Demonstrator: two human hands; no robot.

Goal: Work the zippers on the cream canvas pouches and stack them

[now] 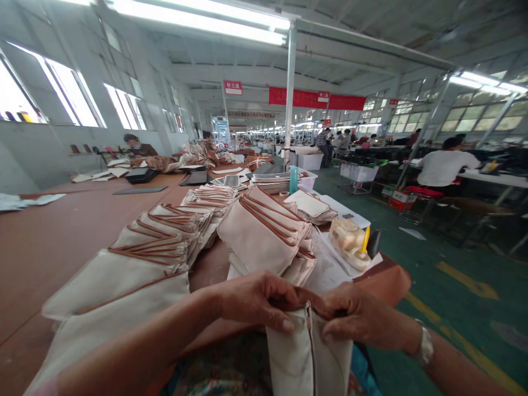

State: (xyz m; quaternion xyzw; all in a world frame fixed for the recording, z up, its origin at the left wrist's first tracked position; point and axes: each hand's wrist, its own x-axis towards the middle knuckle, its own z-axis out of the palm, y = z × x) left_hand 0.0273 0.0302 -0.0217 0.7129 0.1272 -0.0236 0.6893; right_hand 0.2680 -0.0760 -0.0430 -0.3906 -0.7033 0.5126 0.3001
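A cream fabric piece with a zipper and a brown edge, like a zip pouch panel (291, 357), hangs at the table's near edge in front of my body. My left hand (259, 301) pinches its top edge left of the zipper, thumb on the cream side. Right of the zipper, my right hand (355, 313) grips the same brown edge, thumb and fingers closed. The zipper runs downward between both hands. Just beyond my hands lies a stack of cream pieces with brown edges (259, 236). Left of it, a long overlapping row of similar pieces (140, 269) spreads over the brown table.
The brown table (94, 214) reaches far left. At its right edge sit a glue-stained container (346, 236), a yellow-handled tool (365, 240) and a turquoise cylinder (293, 180). A metal post (290, 93) rises behind. A person in white (445, 162) sits at right; another person (140, 146) is far left.
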